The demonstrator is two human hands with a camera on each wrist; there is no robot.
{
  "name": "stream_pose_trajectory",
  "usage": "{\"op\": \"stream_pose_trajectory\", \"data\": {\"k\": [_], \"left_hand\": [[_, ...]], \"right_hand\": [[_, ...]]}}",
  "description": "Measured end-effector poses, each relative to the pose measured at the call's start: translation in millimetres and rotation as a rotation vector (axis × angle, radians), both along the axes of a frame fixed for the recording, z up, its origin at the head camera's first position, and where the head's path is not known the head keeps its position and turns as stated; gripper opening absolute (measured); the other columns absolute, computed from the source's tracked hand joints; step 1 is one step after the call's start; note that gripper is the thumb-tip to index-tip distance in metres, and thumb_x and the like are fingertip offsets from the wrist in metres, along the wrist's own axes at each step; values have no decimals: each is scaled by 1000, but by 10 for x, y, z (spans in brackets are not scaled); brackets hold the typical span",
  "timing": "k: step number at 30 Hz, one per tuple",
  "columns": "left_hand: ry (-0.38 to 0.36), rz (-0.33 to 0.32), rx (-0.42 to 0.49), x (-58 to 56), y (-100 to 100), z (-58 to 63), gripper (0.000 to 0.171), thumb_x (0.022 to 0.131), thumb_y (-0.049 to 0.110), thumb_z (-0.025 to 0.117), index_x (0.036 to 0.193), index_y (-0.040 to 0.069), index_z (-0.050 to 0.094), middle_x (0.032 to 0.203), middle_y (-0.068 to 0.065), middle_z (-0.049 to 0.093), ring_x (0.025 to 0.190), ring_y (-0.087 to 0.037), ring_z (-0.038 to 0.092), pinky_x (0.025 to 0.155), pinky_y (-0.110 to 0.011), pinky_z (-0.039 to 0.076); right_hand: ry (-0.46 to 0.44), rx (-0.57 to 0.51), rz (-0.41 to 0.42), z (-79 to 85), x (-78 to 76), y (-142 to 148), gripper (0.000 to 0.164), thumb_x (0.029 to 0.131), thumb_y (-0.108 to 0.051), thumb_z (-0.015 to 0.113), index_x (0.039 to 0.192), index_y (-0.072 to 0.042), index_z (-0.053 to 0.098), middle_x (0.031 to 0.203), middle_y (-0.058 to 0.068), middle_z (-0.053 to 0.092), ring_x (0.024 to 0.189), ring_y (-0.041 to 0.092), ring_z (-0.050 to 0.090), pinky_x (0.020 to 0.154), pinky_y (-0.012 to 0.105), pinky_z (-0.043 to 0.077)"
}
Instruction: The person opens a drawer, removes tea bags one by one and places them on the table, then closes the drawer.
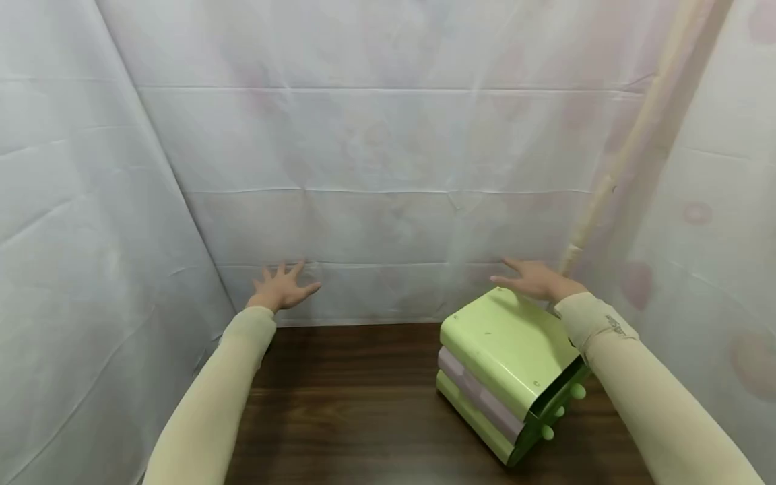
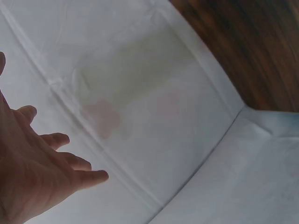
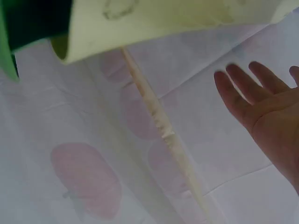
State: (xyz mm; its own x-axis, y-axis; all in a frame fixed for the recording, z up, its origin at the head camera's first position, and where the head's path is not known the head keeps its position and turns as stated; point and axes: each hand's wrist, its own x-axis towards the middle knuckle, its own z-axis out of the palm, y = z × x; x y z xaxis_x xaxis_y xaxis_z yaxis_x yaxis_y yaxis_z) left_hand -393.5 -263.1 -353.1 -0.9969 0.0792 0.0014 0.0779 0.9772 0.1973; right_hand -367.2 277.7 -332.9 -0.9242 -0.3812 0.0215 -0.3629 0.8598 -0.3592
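Note:
My left hand (image 1: 280,289) is held out with fingers spread near the back curtain, holding nothing. In the left wrist view the same hand (image 2: 42,168) shows its spread fingers against white cloth. Over the far right corner of a small green and mauve drawer box (image 1: 509,347) hovers my right hand (image 1: 536,279), its fingers extended. The right wrist view shows that hand (image 3: 275,107) apart from the box's pale green top (image 3: 163,28). Round green knobs (image 1: 578,391) stick out of the box's front side, facing lower right.
White cloth curtains (image 1: 376,148) enclose the dark wooden table (image 1: 339,404) at the back and both sides. A pale pole (image 1: 606,182) slants up in the right back corner, behind the box.

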Motion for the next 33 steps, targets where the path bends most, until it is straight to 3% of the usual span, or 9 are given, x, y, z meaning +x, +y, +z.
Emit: {"op": "stream_pose_trajectory", "data": {"k": [8,16,20,23,28,33], "left_hand": [[-36,-22,102,-34,224,-281,86,93,67,41,158,19,11,156,-31,0,130,-66,-10,94,-81,8],[-108,-26,222,-26,414,-492,91,95,68,37,158,14,1,155,-33,0,134,-61,7,100,-74,15],[-139,-39,290,-3,542,-566,90,96,65,37,157,10,1,155,-32,2,138,-56,8,103,-71,14],[-197,-52,462,17,619,-611,91,97,64,37,157,7,-1,157,-27,0,141,-49,4,107,-66,13],[-353,-40,805,91,772,-741,98,94,70,35,156,5,-5,159,-22,-3,142,-47,5,101,-69,24],[-408,-10,975,216,1018,-947,99,90,75,35,157,9,4,158,-22,4,139,-50,13,93,-73,31]], "right_hand": [[-108,-34,-53,-66,197,100,88,97,-63,41,155,-3,16,151,32,23,133,54,25,101,67,25],[-110,35,-93,-43,281,178,87,97,-64,37,156,-6,12,149,33,26,129,58,28,97,70,26],[-104,51,-105,-53,331,228,88,96,-68,35,156,-7,15,150,31,26,130,58,27,97,72,24],[-96,45,-98,-81,341,249,89,96,-68,35,156,-5,18,152,30,25,131,55,28,100,70,23],[-84,55,-100,-165,332,270,87,97,-66,34,155,-3,20,151,30,25,131,56,28,100,69,23],[-84,79,-115,-253,355,306,88,97,-67,32,155,-2,19,150,31,26,129,57,30,99,70,24]]}}
